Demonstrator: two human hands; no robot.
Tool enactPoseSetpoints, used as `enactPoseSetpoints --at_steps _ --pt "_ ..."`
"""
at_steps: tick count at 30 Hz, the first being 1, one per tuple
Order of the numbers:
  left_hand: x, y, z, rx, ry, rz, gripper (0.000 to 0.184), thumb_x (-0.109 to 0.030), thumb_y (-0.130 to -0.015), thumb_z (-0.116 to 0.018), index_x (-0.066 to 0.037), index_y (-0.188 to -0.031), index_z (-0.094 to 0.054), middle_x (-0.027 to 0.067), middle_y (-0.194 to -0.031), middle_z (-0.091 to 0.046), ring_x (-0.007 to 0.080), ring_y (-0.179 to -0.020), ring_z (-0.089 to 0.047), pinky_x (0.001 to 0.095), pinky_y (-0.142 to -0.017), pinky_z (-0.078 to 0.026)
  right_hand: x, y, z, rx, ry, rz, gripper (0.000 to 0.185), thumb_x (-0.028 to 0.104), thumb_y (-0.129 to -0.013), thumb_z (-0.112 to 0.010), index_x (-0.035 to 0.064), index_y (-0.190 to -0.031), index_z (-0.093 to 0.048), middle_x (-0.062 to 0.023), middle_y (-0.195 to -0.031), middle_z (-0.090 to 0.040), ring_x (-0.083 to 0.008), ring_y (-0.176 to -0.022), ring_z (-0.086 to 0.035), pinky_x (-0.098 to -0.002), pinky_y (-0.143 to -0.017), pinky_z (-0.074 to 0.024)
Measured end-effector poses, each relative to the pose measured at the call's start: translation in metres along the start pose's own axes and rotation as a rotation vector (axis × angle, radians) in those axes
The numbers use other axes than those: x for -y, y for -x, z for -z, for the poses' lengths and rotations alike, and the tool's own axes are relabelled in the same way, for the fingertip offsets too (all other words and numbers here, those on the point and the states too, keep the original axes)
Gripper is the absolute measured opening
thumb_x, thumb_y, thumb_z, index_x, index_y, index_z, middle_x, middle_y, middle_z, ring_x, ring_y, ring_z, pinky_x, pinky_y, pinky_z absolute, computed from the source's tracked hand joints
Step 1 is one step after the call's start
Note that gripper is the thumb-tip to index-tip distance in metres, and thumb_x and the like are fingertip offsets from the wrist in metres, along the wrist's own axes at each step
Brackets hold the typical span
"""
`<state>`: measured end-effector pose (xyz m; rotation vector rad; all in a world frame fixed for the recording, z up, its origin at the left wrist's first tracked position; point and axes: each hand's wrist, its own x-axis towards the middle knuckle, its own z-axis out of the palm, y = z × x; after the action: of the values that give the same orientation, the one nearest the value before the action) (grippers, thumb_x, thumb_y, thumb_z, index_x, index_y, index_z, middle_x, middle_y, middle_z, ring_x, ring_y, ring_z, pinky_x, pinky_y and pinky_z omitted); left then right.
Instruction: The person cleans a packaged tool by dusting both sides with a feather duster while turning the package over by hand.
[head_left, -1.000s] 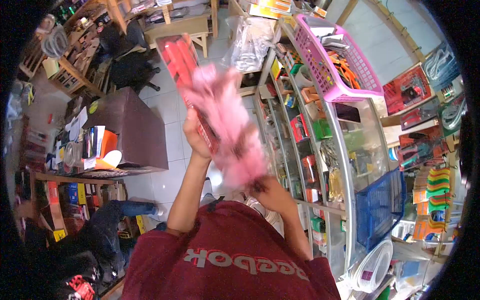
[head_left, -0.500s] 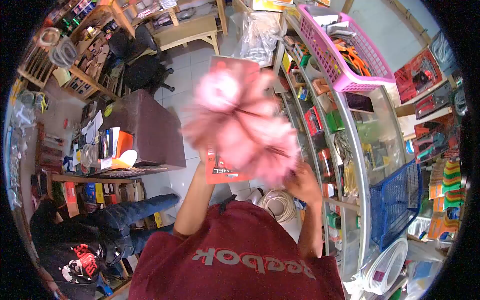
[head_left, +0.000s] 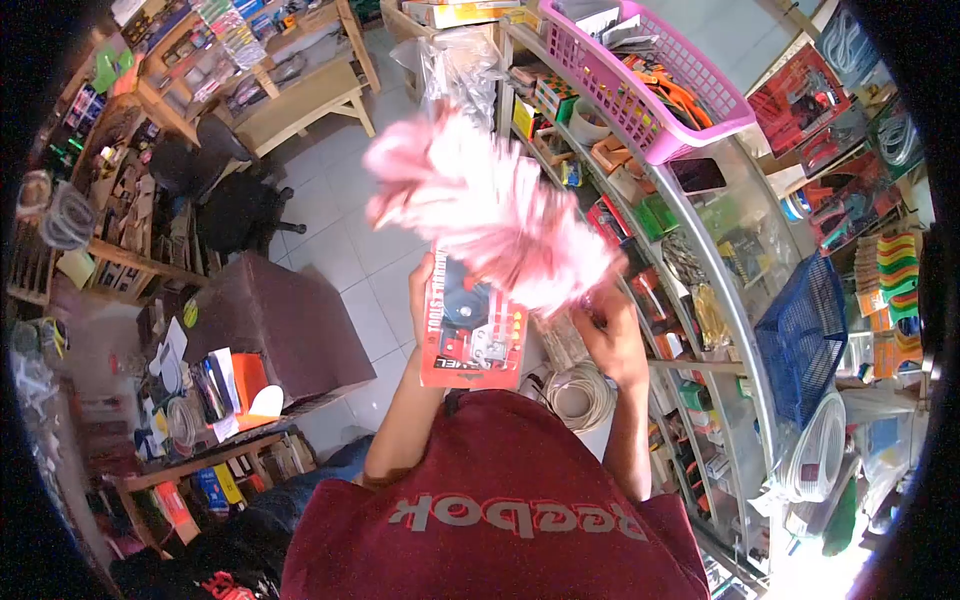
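My left hand (head_left: pixel 424 305) grips the left edge of a red carded tool pack (head_left: pixel 470 345), held upright in front of my chest. The pack has printed lettering and shows a dark round part and metal pieces. My right hand (head_left: pixel 615 340) is closed at the lower right end of a fluffy pink duster (head_left: pixel 500 210); its handle is mostly hidden by the fingers. The duster is smeared by motion and covers the upper right part of the pack. Whether it touches the pack, I cannot tell.
To the right stands a glass display case (head_left: pixel 725 290) with a pink basket (head_left: pixel 650 90) of tools on top and a blue mesh basket (head_left: pixel 800 340) beside it. A brown box-shaped desk (head_left: pixel 290 320) stands left. Coiled cable (head_left: pixel 575 397) lies near my right forearm.
The duster has swung up off the pack's lower part, uncovering its front. The pack has dropped slightly. My view has turned, and the person at lower left is now mostly out of frame.
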<state>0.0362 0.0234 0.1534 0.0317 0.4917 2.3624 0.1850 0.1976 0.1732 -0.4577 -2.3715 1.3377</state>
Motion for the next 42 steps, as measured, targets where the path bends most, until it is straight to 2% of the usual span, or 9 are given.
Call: enactPoseSetpoints --at_steps 1,4,5,8,15,23,29,36,42 --pt "-0.001 -0.003 -0.006 -0.212 -0.070 -0.071 0.038 -0.040 -0.091 -0.046 -0.008 -0.107 -0.055 0.0079 -0.096 -0.061 0.0179 -0.082 -0.063 0.0318 -0.065 -0.055 -0.010 -0.001 -0.006 0.006 -0.044 0.070 0.017 0.001 -0.076 -0.060 -0.0031 -0.092 -0.058 -0.0134 -0.079 -0.064 -0.0231 -0.069 -0.060 -0.0345 -0.063 -0.0459" --pt "-0.025 -0.022 0.029 0.094 0.132 -0.016 0.039 -0.039 -0.092 -0.043 -0.006 -0.109 -0.054 0.0073 -0.087 -0.060 0.0168 -0.073 -0.061 0.0326 -0.066 -0.055 -0.002 -0.002 -0.022 -0.139 0.099 0.317 0.028 -0.001 -0.073 -0.058 -0.0030 -0.100 -0.059 -0.0150 -0.083 -0.066 -0.0273 -0.074 -0.063 -0.0359 -0.069 -0.0482" --pt "-0.034 -0.025 0.027 0.116 0.140 -0.003 0.040 -0.039 -0.093 -0.042 -0.005 -0.110 -0.054 0.0075 -0.085 -0.060 0.0173 -0.072 -0.061 0.0328 -0.067 -0.055 -0.027 0.010 -0.023 0.012 0.137 0.010 0.037 0.006 -0.067 -0.065 0.0001 -0.104 -0.062 -0.0196 -0.102 -0.064 -0.0308 -0.099 -0.062 -0.0377 -0.084 -0.0467" --pt "-0.049 -0.038 0.028 0.049 0.045 -0.043 0.042 -0.041 -0.092 -0.042 -0.004 -0.108 -0.054 0.0084 -0.085 -0.063 0.0183 -0.072 -0.063 0.0342 -0.066 -0.055 -0.057 0.036 -0.025 -0.020 0.187 -0.267 0.033 0.005 -0.066 -0.064 0.0013 -0.099 -0.065 -0.0188 -0.092 -0.067 -0.0323 -0.090 -0.065 -0.0387 -0.078 -0.0489" --pt "-0.059 -0.038 0.026 -0.192 -0.093 0.043 0.040 -0.044 -0.089 -0.047 -0.008 -0.102 -0.059 0.0026 -0.074 -0.064 0.0159 -0.056 -0.063 0.0273 -0.049 -0.054 -0.080 0.079 -0.014 -0.134 0.489 -0.134 0.012 0.009 -0.063 -0.059 0.0004 -0.072 -0.057 -0.0222 -0.067 -0.057 -0.0434 -0.062 -0.055 -0.0482 -0.055 -0.0416" --pt "-0.050 -0.030 0.011 -0.078 -0.225 0.024 0.038 -0.038 -0.090 -0.045 -0.005 -0.102 -0.059 0.0038 -0.078 -0.063 0.0126 -0.058 -0.060 0.0276 -0.047 -0.053 -0.042 0.044 0.011 -0.186 0.598 -0.033 0.017 0.009 -0.067 -0.056 0.0021 -0.082 -0.060 -0.0222 -0.066 -0.056 -0.0428 -0.063 -0.056 -0.0480 -0.056 -0.0437" --pt "-0.047 -0.022 0.019 0.314 -0.081 0.147 0.043 -0.036 -0.091 -0.042 -0.001 -0.116 -0.052 0.0079 -0.094 -0.062 0.0151 -0.079 -0.060 0.0298 -0.066 -0.051 -0.068 0.036 0.031 -0.118 0.660 0.002 0.020 0.007 -0.066 -0.055 0.0031 -0.084 -0.060 -0.0217 -0.068 -0.058 -0.0417 -0.064 -0.057 -0.0481 -0.057 -0.0445" --pt "-0.053 -0.016 0.023 0.053 -0.101 0.006 0.047 -0.037 -0.090 -0.043 0.000 -0.118 -0.051 0.0112 -0.104 -0.061 0.0218 -0.088 -0.061 0.0365 -0.076 -0.051 -0.060 0.031 0.033 0.075 0.641 0.082 0.022 0.008 -0.067 -0.054 0.0022 -0.087 -0.060 -0.0223 -0.064 -0.056 -0.0421 -0.062 -0.055 -0.0495 -0.058 -0.0434" --pt "-0.037 -0.006 0.021 0.226 -0.042 -0.018 0.049 -0.037 -0.090 -0.041 0.001 -0.120 -0.050 0.0127 -0.109 -0.060 0.0224 -0.093 -0.061 0.0375 -0.082 -0.050 -0.052 0.017 0.051 0.005 0.718 0.094 0.032 0.011 -0.066 -0.056 0.0039 -0.097 -0.062 -0.0200 -0.062 -0.056 -0.0394 -0.062 -0.057 -0.0488 -0.058 -0.0450"
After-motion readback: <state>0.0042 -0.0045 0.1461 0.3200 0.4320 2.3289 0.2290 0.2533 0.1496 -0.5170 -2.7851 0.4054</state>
